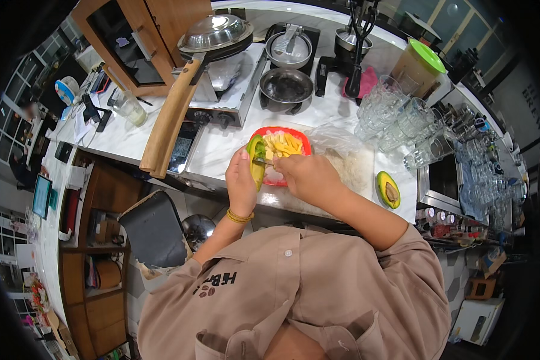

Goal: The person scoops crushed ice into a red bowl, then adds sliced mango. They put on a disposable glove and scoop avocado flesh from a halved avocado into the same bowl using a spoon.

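Observation:
My left hand holds an avocado half upright at the left edge of a red bowl. Inside the bowl lie yellow fruit strips with paler pieces among them. My right hand grips a small metal utensil, probably a spoon, whose end is in the green flesh of the avocado half; its handle is mostly covered by my fingers. Another avocado half, with its pit in it, rests cut side up on the counter to the right.
A worn cutting board and a clear plastic bag lie right of the bowl. Stacked glasses stand beyond. Long wooden handles jut over the counter at left. A small pan sits behind the bowl.

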